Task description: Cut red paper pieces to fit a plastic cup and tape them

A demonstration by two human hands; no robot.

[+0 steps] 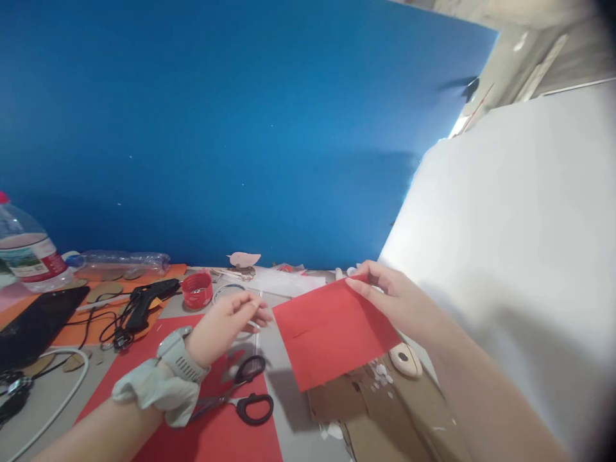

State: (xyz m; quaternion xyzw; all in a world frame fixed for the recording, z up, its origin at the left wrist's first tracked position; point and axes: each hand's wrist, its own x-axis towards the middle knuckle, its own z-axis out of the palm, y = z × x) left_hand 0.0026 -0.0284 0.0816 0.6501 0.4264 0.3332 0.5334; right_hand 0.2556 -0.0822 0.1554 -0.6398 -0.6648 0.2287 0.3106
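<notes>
Nearest the head camera, my forearms (474, 375) reach in from both lower corners, scrunchie (153, 388) and watch (180, 356) on the left. Now the right hand (380, 289): it has the red paper (337, 333), pinched at the top edge, thumb on the face towards me! Up off the table (291, 410) it hangs, tilted, its lower edge overlapping the cardboard (392, 420). Across to my left hand (231, 317): released, fingers loosely bent, just left of the paper and apart from it. Nearer me, scissors (242, 409) lie on a big red sheet (245, 446), handles to the right. Further left, a red ring (197, 292), then a glue gun (143, 305), then a bottle (41, 260) standing upright.
</notes>
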